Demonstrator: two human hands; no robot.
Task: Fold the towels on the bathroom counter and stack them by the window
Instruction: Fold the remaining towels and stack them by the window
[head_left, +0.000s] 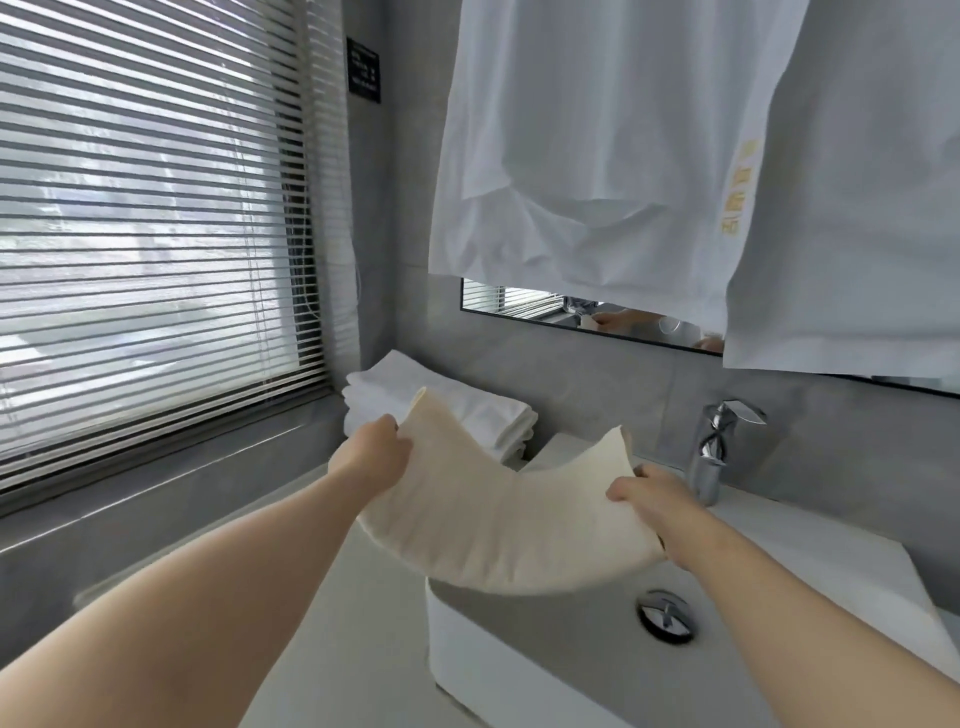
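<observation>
Both hands hold a folded cream towel (498, 519) in the air over the sink (545, 654), the left hand (371, 457) pinching its far corner, the right hand (649, 501) gripping the opposite edge. The white stack (447, 410) waits on the counter (332, 623) by the window (145, 218). The sagging middle could let the fold slip open, or dip into the basin.
</observation>
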